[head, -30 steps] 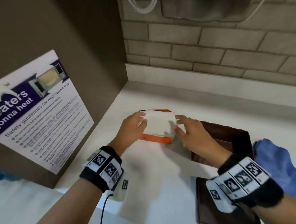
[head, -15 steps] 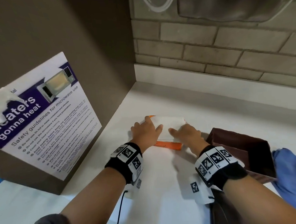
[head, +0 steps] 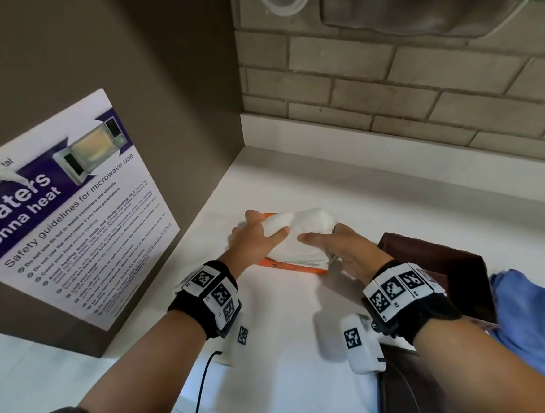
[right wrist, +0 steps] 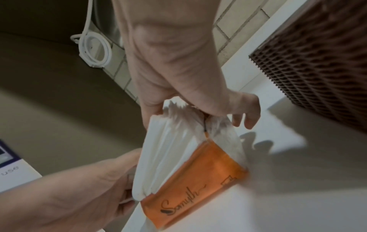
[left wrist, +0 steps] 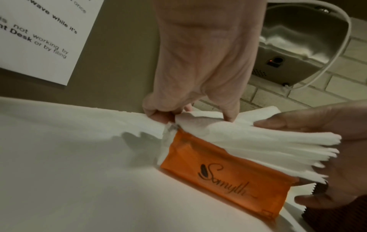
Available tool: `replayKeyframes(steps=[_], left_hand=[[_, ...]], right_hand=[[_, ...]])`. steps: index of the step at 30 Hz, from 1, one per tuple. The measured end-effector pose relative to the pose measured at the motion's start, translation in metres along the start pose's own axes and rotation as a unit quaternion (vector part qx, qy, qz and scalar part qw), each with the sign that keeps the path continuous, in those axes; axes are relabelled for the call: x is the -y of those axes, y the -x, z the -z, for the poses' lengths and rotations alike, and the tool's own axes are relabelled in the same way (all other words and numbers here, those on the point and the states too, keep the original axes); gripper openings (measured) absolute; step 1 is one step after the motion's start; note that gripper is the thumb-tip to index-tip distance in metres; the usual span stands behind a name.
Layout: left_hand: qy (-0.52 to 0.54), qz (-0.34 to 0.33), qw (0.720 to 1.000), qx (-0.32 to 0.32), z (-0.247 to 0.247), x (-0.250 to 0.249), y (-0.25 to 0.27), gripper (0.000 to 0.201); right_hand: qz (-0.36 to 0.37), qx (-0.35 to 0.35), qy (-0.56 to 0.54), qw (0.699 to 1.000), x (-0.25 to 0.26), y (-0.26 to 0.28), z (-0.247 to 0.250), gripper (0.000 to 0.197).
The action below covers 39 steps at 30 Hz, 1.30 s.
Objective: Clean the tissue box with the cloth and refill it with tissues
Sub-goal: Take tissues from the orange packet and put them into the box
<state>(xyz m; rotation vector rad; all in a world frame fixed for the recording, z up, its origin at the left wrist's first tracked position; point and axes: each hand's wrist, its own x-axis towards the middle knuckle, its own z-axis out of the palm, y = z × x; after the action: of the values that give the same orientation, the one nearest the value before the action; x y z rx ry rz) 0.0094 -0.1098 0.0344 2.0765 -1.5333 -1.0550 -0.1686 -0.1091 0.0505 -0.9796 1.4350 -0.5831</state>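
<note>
The left hand [head: 256,238] grips the left end of the white tissues [head: 299,236]: in the left wrist view its thumb lies on top of the stack and its curled fingers pinch the far corner. The right hand [head: 342,250] grips the right end of the same stack, with the thumb stretched over the top and the fingers curled down at the far edge, as the right wrist view shows. The tissues stick out of an orange wrapper [left wrist: 224,171] that lies on the white tabletop [head: 289,334]; the wrapper is open along its top and carries a dark handwritten-style logo on its side. The stack bulges upward between the two hands.

Just to the right of the right hand stands the brown woven tissue box [head: 446,265], near the wrapper but not touching it. Its lid [head: 403,390] lies flat on the tabletop, closer to the person. To the right of the box lies a crumpled blue cloth [head: 537,326].

On the left, a microwave safety poster [head: 71,214] hangs on a brown panel. Behind the tabletop is a brick wall [head: 385,85], and a metal appliance [left wrist: 298,47] with a white cable is mounted on it.
</note>
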Motion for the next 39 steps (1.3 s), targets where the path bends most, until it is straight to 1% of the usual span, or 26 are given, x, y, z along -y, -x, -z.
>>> replayKeyframes(steps=[2, 3, 6, 9, 11, 12, 13, 15, 17, 19, 21, 23, 25, 26, 28, 30, 31, 32, 34, 36, 37, 39], left_hand=[[0.009, -0.005, 1.000, 0.018, 0.003, 0.001, 0.001, 0.065], [0.019, -0.005, 0.999, 0.031, 0.005, 0.002, 0.001, 0.066], [0.075, -0.016, 0.994, 0.074, 0.013, 0.004, 0.002, 0.086], [0.133, -0.029, 0.985, 0.108, 0.021, 0.005, 0.003, 0.090], [0.155, -0.042, 0.980, 0.119, 0.024, 0.008, 0.004, 0.099], [0.154, -0.049, 0.979, 0.123, 0.025, 0.010, 0.004, 0.103], [0.157, -0.052, 0.979, 0.123, 0.026, 0.010, 0.006, 0.105], [0.185, -0.061, 0.975, 0.110, 0.027, 0.011, 0.009, 0.100], [0.224, -0.063, 0.970, 0.077, 0.029, 0.009, 0.012, 0.090], [0.262, -0.056, 0.962, 0.056, 0.033, 0.002, 0.018, 0.078], [0.290, -0.057, 0.954, 0.041, 0.038, -0.007, 0.025, 0.065], [0.294, -0.057, 0.953, 0.042, 0.043, -0.023, 0.036, 0.052], [0.282, -0.049, 0.957, 0.039, 0.046, -0.039, 0.047, 0.033], [0.286, -0.041, 0.957, 0.038, 0.047, -0.045, 0.051, 0.027], [0.312, -0.025, 0.949, 0.038, 0.048, -0.058, 0.060, 0.031], [0.324, -0.021, 0.945, 0.045, 0.044, -0.067, 0.065, 0.038], [0.332, -0.015, 0.942, 0.048, 0.042, -0.071, 0.069, 0.039], [0.344, -0.007, 0.937, 0.057, 0.038, -0.075, 0.073, 0.045], [0.374, -0.004, 0.924, 0.075, 0.028, -0.082, 0.076, 0.048], [0.401, -0.005, 0.912, 0.091, 0.013, -0.092, 0.081, 0.049], [0.403, -0.013, 0.910, 0.095, 0.004, -0.100, 0.086, 0.047], [0.372, -0.043, 0.922, 0.101, -0.019, -0.116, 0.094, 0.042]], right_hand=[[0.006, 0.006, -0.030, 1.000, -0.002, 0.000, 0.001, 0.060], [0.014, 0.020, -0.040, 0.999, -0.002, 0.001, 0.003, 0.064], [0.041, 0.072, -0.037, 0.996, -0.002, 0.006, 0.009, 0.065], [0.051, 0.114, -0.069, 0.990, -0.003, 0.007, 0.017, 0.075], [0.060, 0.134, -0.078, 0.986, -0.004, 0.006, 0.021, 0.082], [0.063, 0.133, -0.078, 0.986, -0.004, 0.007, 0.022, 0.084], [0.068, 0.122, -0.079, 0.987, -0.005, 0.008, 0.023, 0.084], [0.084, 0.076, -0.081, 0.990, -0.004, 0.013, 0.022, 0.078], [0.108, 0.032, -0.080, 0.990, -0.002, 0.021, 0.021, 0.066], [0.136, 0.008, -0.081, 0.987, 0.002, 0.030, 0.020, 0.057], [0.167, -0.003, -0.091, 0.982, 0.010, 0.039, 0.018, 0.058], [0.187, -0.021, -0.103, 0.977, 0.020, 0.047, 0.015, 0.061], [0.195, -0.041, -0.115, 0.973, 0.030, 0.056, 0.014, 0.061], [0.195, -0.042, -0.124, 0.972, 0.034, 0.060, 0.015, 0.062], [0.176, -0.038, -0.137, 0.974, 0.039, 0.067, 0.019, 0.072], [0.134, -0.044, -0.142, 0.980, 0.043, 0.075, 0.027, 0.083], [0.112, -0.048, -0.132, 0.984, 0.044, 0.080, 0.033, 0.084], [0.092, -0.052, -0.114, 0.988, 0.044, 0.086, 0.040, 0.083], [0.069, -0.057, -0.086, 0.992, 0.043, 0.101, 0.059, 0.072], [0.080, -0.078, -0.079, 0.991, 0.038, 0.115, 0.084, 0.061], [0.089, -0.097, -0.071, 0.989, 0.034, 0.122, 0.097, 0.060], [0.098, -0.134, -0.058, 0.984, 0.025, 0.134, 0.123, 0.062]])
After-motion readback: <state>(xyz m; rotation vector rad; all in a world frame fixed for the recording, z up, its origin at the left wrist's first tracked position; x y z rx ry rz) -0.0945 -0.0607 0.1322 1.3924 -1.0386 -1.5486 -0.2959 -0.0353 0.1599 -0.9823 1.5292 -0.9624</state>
